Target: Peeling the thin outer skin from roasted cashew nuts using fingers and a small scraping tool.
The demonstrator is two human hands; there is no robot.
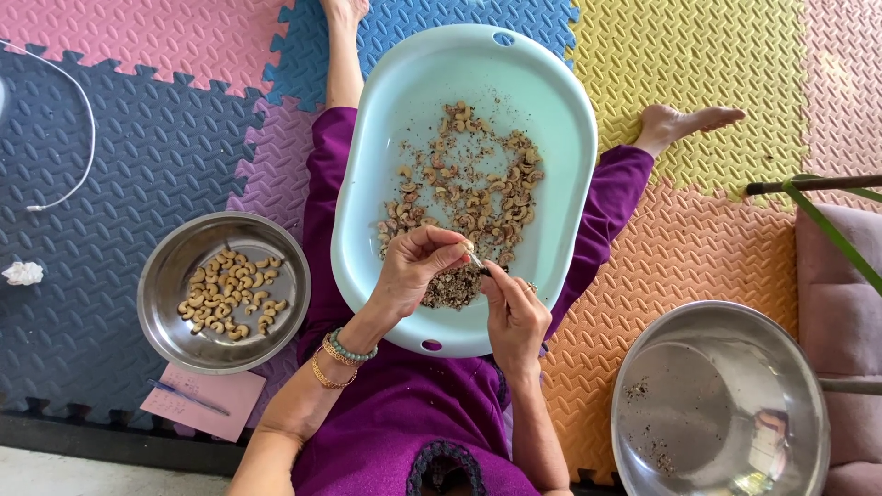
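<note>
Your left hand [413,271] pinches small cashew nut [469,250] at frame centre, above pale blue oval plastic tub [560,101]. Your right hand [514,308] clenches small blade [480,263] against nut. Round steel bowl [161,285] of peeled cashews, lower left.

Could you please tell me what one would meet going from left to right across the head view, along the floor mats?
White cable → crumpled white scrap → steel bowl of peeled cashews → pale blue tub of unpeeled nuts, with both hands over it → large steel bowl → pink cushion.
</note>
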